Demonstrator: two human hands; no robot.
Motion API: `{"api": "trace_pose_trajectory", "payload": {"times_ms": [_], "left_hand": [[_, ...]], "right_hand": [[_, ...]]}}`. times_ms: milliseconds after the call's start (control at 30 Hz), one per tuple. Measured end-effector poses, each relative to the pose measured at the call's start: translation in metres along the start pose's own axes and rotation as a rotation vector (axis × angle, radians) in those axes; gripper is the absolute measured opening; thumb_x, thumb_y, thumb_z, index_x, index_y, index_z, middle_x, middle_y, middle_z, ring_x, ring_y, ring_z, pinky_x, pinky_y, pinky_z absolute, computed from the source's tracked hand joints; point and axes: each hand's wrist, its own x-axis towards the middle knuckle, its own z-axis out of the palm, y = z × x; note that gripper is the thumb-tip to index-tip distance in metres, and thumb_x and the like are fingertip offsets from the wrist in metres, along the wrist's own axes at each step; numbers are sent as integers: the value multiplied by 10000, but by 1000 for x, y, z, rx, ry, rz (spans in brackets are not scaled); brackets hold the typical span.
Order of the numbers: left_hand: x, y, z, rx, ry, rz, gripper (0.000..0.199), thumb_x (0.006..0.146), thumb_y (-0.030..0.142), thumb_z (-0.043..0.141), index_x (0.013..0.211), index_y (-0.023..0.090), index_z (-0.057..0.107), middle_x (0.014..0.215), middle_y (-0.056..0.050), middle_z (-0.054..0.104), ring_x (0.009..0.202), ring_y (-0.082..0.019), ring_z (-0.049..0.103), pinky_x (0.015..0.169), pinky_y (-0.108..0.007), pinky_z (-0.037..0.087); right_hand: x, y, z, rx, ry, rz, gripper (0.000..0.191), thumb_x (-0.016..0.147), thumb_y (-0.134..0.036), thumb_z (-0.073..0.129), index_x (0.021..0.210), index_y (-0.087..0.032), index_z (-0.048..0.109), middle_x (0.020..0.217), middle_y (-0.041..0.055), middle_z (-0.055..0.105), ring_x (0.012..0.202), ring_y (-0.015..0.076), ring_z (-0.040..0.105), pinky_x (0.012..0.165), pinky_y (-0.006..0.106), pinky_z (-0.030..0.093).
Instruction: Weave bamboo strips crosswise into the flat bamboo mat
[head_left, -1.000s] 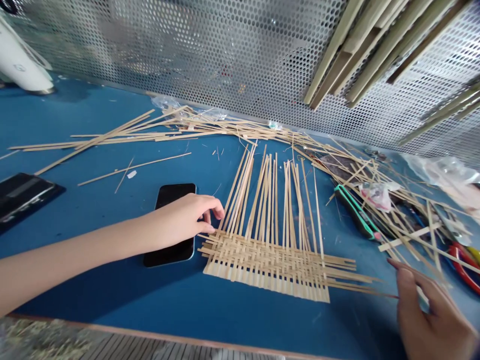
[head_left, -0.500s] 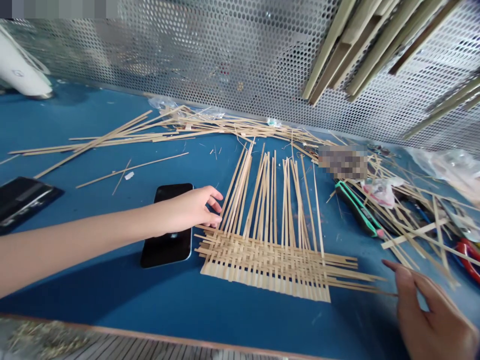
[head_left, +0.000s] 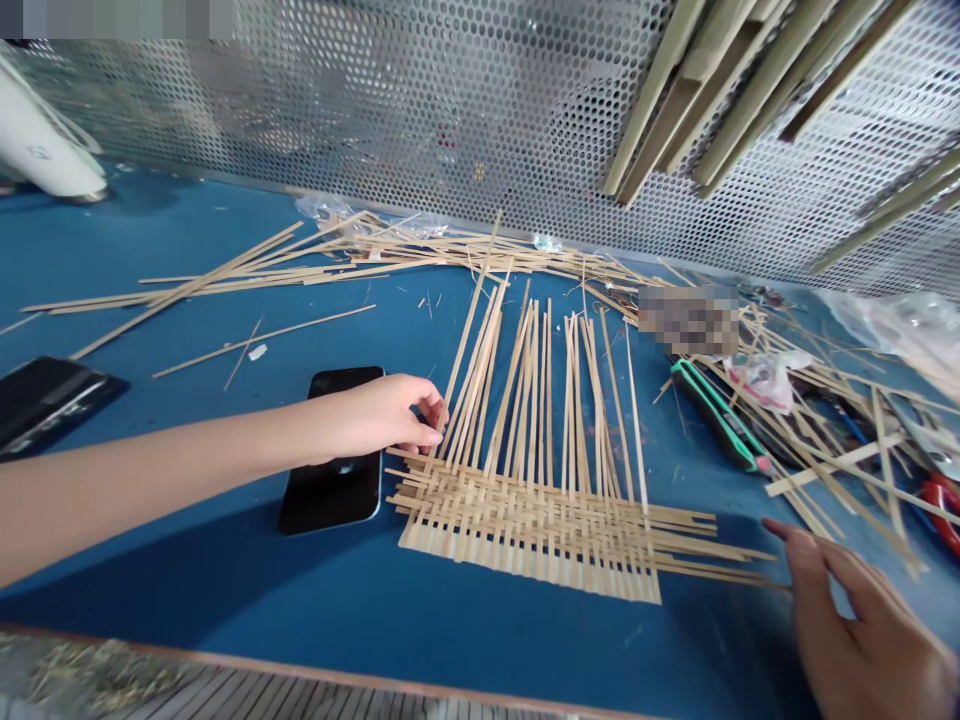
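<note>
A partly woven mat of pale bamboo strips [head_left: 525, 520] lies on the blue table, its long loose strips fanned toward the back. At its upper left corner, my left hand [head_left: 409, 415] pinches the leftmost upright strip [head_left: 472, 320], which is raised above the others. To the right of the mat is my right hand [head_left: 862, 610], its fingers closed on a thin dark strip whose tip points toward the mat's right-hand strip ends. A black phone [head_left: 334, 495] lies partly under my left forearm.
Loose strips [head_left: 262, 270] spread along the back. A green cutter [head_left: 716, 415], plastic bags and red-handled tool [head_left: 941, 510] lie at right. A black pouch [head_left: 45, 400] is at left. Behind stands a perforated metal panel [head_left: 375, 100] with bamboo poles before it.
My left hand has closed on the leftmost upright strip, which now stands up higher and apart from its neighbours. My right hand has barely moved.
</note>
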Motion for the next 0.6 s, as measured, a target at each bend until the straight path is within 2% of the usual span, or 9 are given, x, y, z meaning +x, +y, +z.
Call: {"api": "trace_pose_trajectory", "payload": {"times_ms": [167,300,467,600], "left_hand": [[4,0,-7,-32,-117,5,369,617,294,727,931,202,557,872,-7,702,825,-191,685,727,-282,512],[3,0,-11,-86,-179,0,401,615,228,714,979,204,548,882,2,708,821,-178,693,727,-269,533],[2,1,-8,-28,-137,22,413,635,272,710,1001,204,533,887,-11,711,801,-193,707,724,-285,544],[3,5,-9,58,-73,-4,323,707,390,650,947,208,532,866,-16,712,775,-199,710,678,-276,516]], "right_hand": [[0,5,1,-29,28,-27,341,905,-444,486,1007,-220,722,1046,95,732,1036,321,681,851,368,520],[0,4,-1,-75,-20,-14,319,904,-420,505,1022,-218,722,1070,96,730,1032,312,685,823,350,530],[1,0,-4,-38,-46,7,344,913,-415,485,1050,-200,716,1083,106,724,1067,318,670,843,364,531],[5,-3,-7,54,-90,134,306,872,-419,533,993,-225,737,1037,69,742,1068,295,674,808,325,547]]}}
